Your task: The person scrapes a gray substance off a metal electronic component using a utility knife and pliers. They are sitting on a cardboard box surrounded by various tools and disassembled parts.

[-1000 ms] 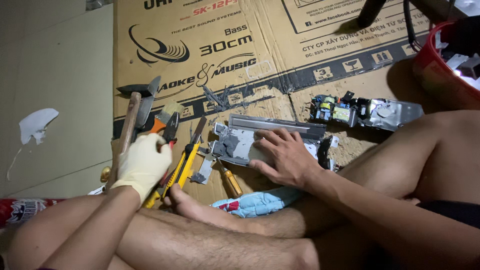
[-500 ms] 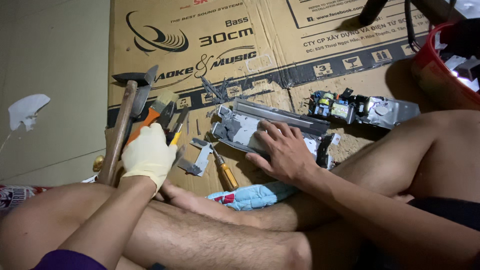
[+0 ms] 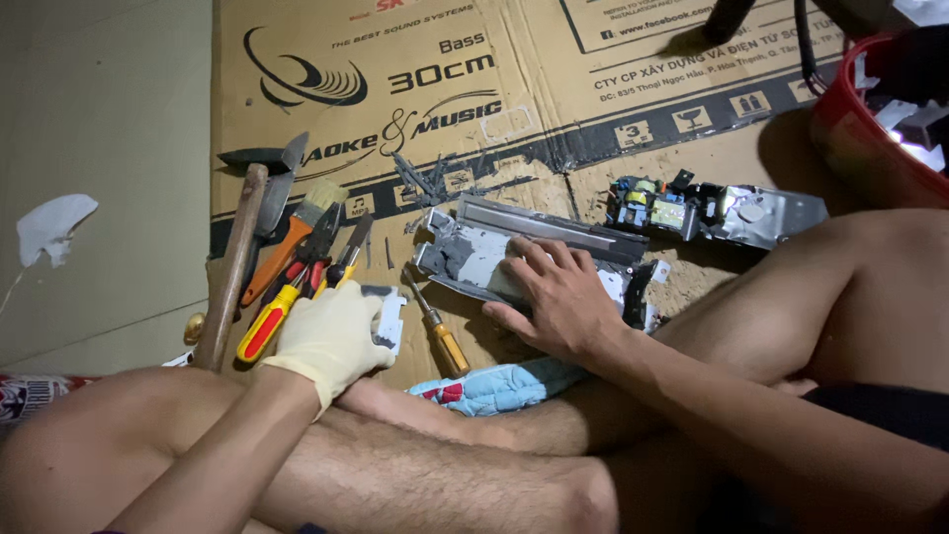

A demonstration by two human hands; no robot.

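Observation:
My left hand (image 3: pixel 331 336), in a pale yellow glove, has its fingers curled around a small grey-white part (image 3: pixel 388 316) lying on the cardboard sheet (image 3: pixel 554 119). It sits just right of red-and-yellow-handled pliers (image 3: pixel 282 302). My bare right hand (image 3: pixel 554 297) lies palm-down on a grey metal casing (image 3: pixel 474 252), fingers spread over its right end and holding it down. A yellow-handled screwdriver (image 3: pixel 435 321) lies between the two hands.
A wooden-handled hammer (image 3: pixel 232 267), an orange-handled brush (image 3: pixel 292 237) and a scraper lie at left. A circuit board (image 3: pixel 652 203) with a metal bracket (image 3: pixel 776 213) lies beyond the casing. A red basin (image 3: pixel 865 138) stands at right, and a blue cloth (image 3: pixel 494 386) lies by my legs.
My left hand has moved right, from the tool handles onto the small grey-white part. My right hand has stayed on the casing.

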